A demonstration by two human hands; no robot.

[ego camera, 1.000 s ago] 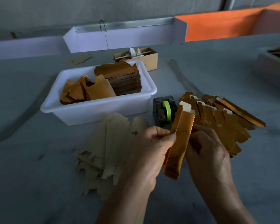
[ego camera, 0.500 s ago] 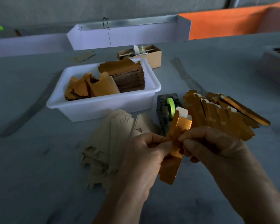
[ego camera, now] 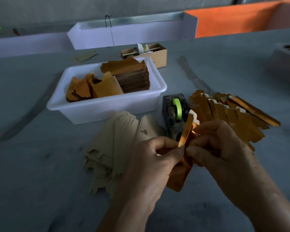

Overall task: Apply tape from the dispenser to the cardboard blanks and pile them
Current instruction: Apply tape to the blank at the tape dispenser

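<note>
A long golden cardboard blank (ego camera: 182, 174) stands nearly upright above the table, folded lengthwise. My left hand (ego camera: 151, 163) pinches its left edge between thumb and fingers. My right hand (ego camera: 223, 153) pinches its right side at the same height, the two thumbs almost touching. Just behind the blank sits the dark tape dispenser (ego camera: 174, 114) with a green roll. A heap of golden blanks (ego camera: 231, 113) lies to the right of the dispenser. A fan of pale flat blanks (ego camera: 114, 148) lies to the left, face down.
A white plastic tub (ego camera: 107, 106) behind the pale blanks holds a brown stack and loose golden pieces. A small cardboard box (ego camera: 157, 54) stands behind it. White troughs and an orange panel line the far edge. A grey tray (ego camera: 286, 62) is at the right.
My right hand has come over from beside the blank to pinch it next to my left thumb. The blank has turned more edge-on and folded tighter.
</note>
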